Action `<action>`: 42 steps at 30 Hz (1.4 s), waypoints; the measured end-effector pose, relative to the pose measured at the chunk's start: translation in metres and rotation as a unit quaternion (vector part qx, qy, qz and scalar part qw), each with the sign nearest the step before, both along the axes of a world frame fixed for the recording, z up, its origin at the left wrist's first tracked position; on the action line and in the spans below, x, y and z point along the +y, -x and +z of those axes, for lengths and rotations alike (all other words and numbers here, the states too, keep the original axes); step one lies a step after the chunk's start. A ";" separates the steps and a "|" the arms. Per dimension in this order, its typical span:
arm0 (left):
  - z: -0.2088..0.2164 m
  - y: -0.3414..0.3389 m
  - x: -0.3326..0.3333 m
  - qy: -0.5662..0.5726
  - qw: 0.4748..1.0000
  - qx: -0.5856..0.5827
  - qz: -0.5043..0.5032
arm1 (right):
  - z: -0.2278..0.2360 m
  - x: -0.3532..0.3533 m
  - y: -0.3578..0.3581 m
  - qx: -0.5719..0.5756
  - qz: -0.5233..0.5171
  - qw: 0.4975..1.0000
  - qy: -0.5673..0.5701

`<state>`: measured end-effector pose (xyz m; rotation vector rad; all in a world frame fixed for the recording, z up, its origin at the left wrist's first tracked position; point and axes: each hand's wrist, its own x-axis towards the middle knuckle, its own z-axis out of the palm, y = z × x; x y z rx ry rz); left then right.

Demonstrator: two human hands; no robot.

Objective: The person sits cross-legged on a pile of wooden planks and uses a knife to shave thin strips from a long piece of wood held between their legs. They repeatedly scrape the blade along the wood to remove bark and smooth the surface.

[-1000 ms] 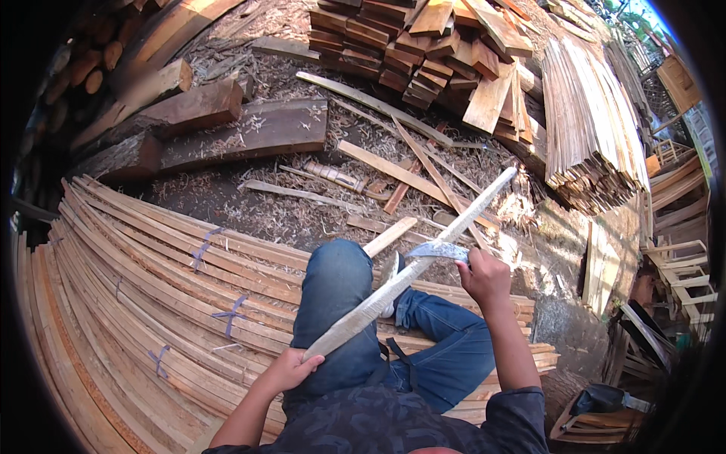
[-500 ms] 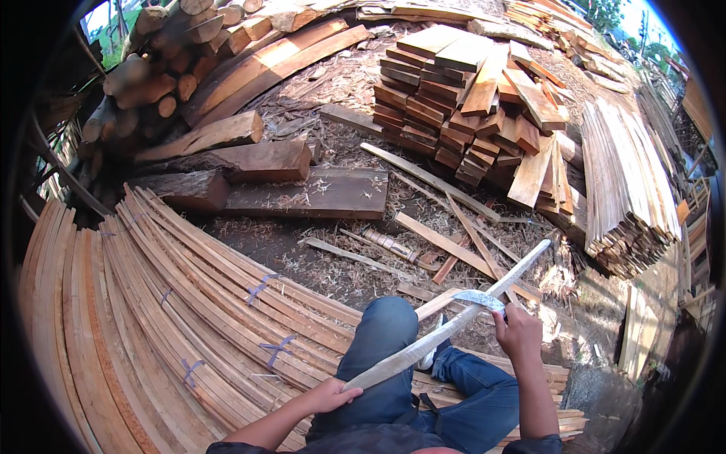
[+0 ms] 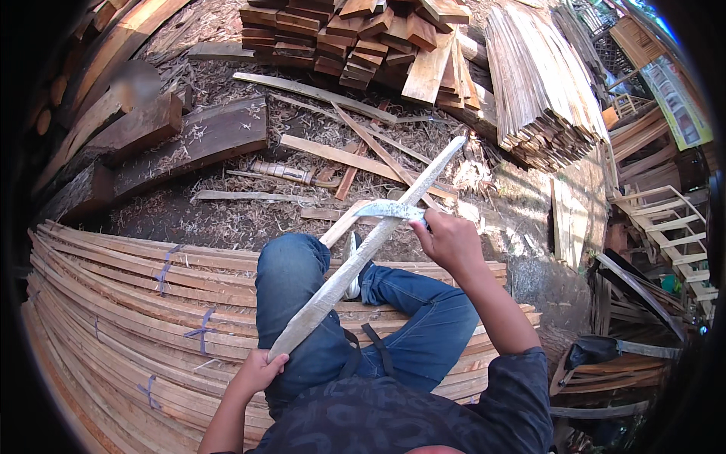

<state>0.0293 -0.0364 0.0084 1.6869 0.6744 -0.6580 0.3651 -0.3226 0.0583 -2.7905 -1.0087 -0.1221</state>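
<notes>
Hand-working of a long wooden strip, seen from above. The left hand (image 3: 262, 371), thumb uppermost, grips the near end of the pale strip (image 3: 325, 299), which slants away to the right, crossing over the blue-trousered left leg (image 3: 290, 272), its far end above the shaving-strewn ground (image 3: 174, 216). The right hand (image 3: 454, 242) is closed around the handle of a curved metal blade (image 3: 370, 209); the fingers mostly hide the handle. The blade lies across the strip beyond its midpoint, its tip projecting to the left.

The person sits on a broad layer of battens (image 3: 98, 265), bound at intervals with purple ties (image 3: 201, 331). Past the far edge of this layer, near the shoe (image 3: 353, 266), a short light board (image 3: 340, 227) slants outward.

On the ground beyond lie loose slats (image 3: 333, 153) and, to the left, a heavy dark plank (image 3: 204, 140) sprinkled with shavings. Behind them rises a stack of reddish boards (image 3: 325, 38); to its right stands a sheaf of pale slats (image 3: 537, 83). At the right margin, a ladder-like wooden frame (image 3: 684, 239) leans.
</notes>
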 end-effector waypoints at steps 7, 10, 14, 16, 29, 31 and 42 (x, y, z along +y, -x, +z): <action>-0.003 0.003 0.010 -0.029 0.999 0.018 0.026 | 0.036 -0.099 -0.076 -0.028 -0.300 0.950 -0.076; 0.001 -0.003 0.008 -0.006 0.999 -0.001 0.045 | 0.031 -0.052 -0.018 -0.054 -0.118 0.988 -0.086; 0.006 0.000 0.005 -0.009 1.000 -0.015 0.024 | 0.010 0.013 0.015 -0.004 0.039 0.999 -0.004; 0.009 -0.003 0.002 -0.003 1.000 -0.001 0.026 | -0.002 0.010 -0.008 -0.031 0.034 0.997 0.058; 0.004 -0.005 0.001 -0.028 0.999 0.010 0.011 | -0.008 0.011 0.017 -0.013 0.048 0.999 0.009; 0.005 -0.007 0.000 -0.016 1.000 -0.002 0.021 | -0.007 0.006 0.008 -0.043 0.019 0.998 0.042; 0.001 -0.010 0.001 -0.030 0.999 -0.011 0.018 | -0.013 -0.003 -0.014 -0.055 -0.043 0.997 0.023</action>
